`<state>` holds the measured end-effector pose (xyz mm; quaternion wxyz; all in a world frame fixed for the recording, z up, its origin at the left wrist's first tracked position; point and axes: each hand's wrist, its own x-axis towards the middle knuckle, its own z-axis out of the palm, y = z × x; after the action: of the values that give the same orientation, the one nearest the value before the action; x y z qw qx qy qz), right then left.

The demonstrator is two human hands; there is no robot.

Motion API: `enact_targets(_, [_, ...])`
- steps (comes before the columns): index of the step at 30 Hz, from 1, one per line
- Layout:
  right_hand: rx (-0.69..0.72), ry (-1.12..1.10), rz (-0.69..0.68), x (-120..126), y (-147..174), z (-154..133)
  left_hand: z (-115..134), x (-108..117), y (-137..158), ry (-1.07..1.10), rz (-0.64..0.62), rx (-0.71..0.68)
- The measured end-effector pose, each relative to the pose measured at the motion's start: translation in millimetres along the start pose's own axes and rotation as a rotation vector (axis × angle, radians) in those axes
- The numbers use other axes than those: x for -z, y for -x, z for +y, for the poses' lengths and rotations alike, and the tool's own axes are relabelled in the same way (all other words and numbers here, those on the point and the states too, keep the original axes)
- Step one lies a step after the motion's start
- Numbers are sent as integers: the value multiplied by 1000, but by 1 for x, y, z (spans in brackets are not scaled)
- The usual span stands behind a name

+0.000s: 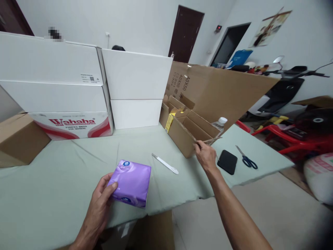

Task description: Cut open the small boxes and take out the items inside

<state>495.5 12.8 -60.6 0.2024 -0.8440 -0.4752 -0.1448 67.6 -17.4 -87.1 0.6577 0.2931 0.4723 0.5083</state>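
My left hand (pixel 104 191) grips a purple tissue pack (pixel 132 182) by its left side, thumb on top, above the front of the table. At the right, my right hand (pixel 205 154) is closed on the near corner of an open cardboard box (pixel 183 135), at its upper edge. Between the two hands a white utility knife (pixel 165 164) lies on the green tablecloth (pixel 135 147). To the right of my right hand are a flat black object (pixel 227 161) and scissors (pixel 247 159) with dark blue handles.
Stacked white cartons (pixel 70 125) line the back left, with a brown box (pixel 22 140) at far left. A large cardboard sheet (pixel 223 86) stands behind the open box. A clear bottle (pixel 220 124) stands beside that box. Beyond the table's right edge are a red plastic stool (pixel 281 139) and a scooter (pixel 283 90).
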Motion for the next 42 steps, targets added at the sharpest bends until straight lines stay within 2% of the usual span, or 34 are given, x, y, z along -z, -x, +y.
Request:
enact_targets(14, [-52,-3,-199,-34,-95,-73,-5,2,-4,-42,12,21])
enact_targets(17, [-26,-39,-248,-35,-111,-88,-5,-1,-1,-66,7,2])
enact_targets(20, [-11,-68,-267,-29,-112,-96,-4,-2,4,-96,-4,-31])
enact_targets(22, [-11,-136,-262,-23,-97,-98,-3,-2,6,-118,-35,-38])
enact_targets(24, [16,-339,-330,-16,-69,-98,-2,-3,6,-162,-84,-40])
enact_targets(26, [101,-599,-537,-9,-27,-97,-4,-6,4,-234,-148,-47])
enact_targets(28, [189,-718,-756,-3,19,-97,-8,-13,1,-314,-221,-57])
enact_targets(30, [279,-1013,-1144,0,61,-97,-14,-25,0,-398,-278,-89])
enact_targets(31, [297,-1121,-1285,1,77,-96,-16,-31,0,-435,-293,-121])
enact_targets(32, [300,-1215,-1376,1,88,-93,-18,-37,1,-459,-306,-160])
enact_targets(33, [284,-1281,-1407,0,95,-89,-19,-42,2,-461,-318,-203])
enact_targets(35, [200,-1371,-1298,-4,94,-74,-17,-48,4,-397,-342,-293])
enact_targets(38, [-11,-1392,-866,-15,58,-41,-12,-43,5,-318,-322,-342])
enact_targets(41, [-180,-1191,-373,-30,4,-11,-9,-25,1,-401,-235,-220])
enact_targets(42, [-201,-1149,-302,-35,-13,-3,-9,-18,0,-434,-217,-168])
